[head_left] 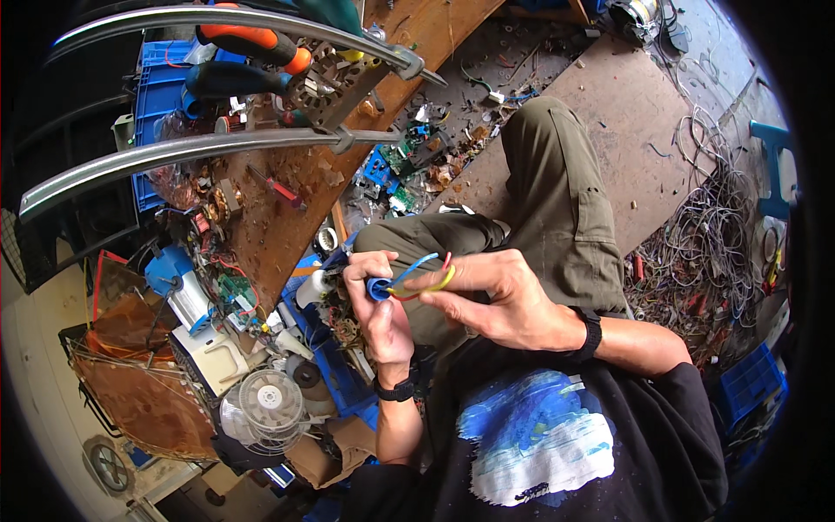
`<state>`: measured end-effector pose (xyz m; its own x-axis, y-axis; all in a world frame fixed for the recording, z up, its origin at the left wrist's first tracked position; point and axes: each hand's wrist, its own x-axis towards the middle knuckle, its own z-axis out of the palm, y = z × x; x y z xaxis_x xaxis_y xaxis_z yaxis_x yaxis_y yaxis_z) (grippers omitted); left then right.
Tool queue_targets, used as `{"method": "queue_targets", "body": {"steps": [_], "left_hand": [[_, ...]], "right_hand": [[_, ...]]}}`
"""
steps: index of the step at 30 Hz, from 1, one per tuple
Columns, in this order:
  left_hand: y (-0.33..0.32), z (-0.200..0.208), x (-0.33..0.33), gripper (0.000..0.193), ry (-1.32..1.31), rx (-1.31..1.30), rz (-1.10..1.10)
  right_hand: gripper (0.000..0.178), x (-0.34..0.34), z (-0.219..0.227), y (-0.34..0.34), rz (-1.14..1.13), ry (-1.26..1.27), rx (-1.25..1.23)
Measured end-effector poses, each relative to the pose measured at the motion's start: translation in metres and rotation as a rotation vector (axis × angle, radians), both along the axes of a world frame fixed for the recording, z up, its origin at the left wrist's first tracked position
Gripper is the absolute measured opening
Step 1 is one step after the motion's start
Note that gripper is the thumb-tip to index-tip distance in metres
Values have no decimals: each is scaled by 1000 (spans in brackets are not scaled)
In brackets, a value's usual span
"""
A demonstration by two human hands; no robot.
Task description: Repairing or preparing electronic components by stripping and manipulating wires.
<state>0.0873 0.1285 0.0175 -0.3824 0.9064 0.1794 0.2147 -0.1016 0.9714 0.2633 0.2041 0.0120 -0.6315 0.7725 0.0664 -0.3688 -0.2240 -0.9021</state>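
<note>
My left hand (383,324) is closed around a short blue tube-like part (377,287), its round open end turned up toward the right. Out of that opening come a blue wire (416,268), a yellow wire (449,280) and a red wire, all curving to the right. With thumb and forefinger my right hand (513,300) pinches at the yellow and red wires, just right of the tube. The forefinger is slightly smeared by motion, and the gripped stretch of wire is partly covered by it. Both hands are above my lap.
A brown workbench (252,235) at the left bears a red-handled screwdriver (283,191) and scrap parts. Curved metal bars (165,157) cross above it. A fan (265,400) stands among clutter at lower left. Tangled grey cables (687,252) and a blue crate (752,383) lie at right.
</note>
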Motion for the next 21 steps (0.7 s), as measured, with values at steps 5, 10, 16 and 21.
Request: {"method": "queue_targets", "body": {"steps": [5, 10, 16, 21], "left_hand": [[-5, 7, -4, 28, 437, -237, -141], [-2, 10, -2, 22, 645, -308, -266], [6, 18, 10, 23, 836, -286, -339], [7, 29, 4, 24, 725, -199, -502]], "right_hand": [[8, -2, -7, 8, -97, 19, -29], [16, 2, -5, 1, -31, -52, -192], [20, -3, -1, -4, -64, 223, -299], [24, 4, 9, 3, 127, 283, -433]]}}
